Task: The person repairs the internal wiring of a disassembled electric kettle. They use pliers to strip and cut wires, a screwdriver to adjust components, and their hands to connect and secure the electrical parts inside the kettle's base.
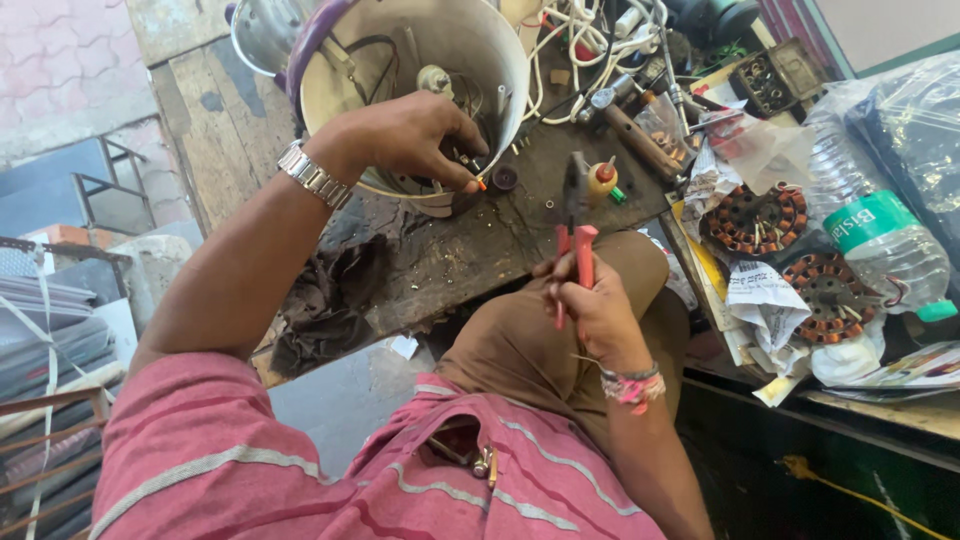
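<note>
While left hand (415,135) steadies housing (420,60) | pliers (573,215) inside right hand (595,305) fingers

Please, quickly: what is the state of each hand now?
Left hand: closed on the rim of the white appliance housing.
Right hand: closed on the red-handled pliers.

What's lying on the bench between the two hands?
In the head view, between the left hand on the white housing and the right hand holding red-handled pliers, there is dark worn benchtop with small loose screws.
</note>
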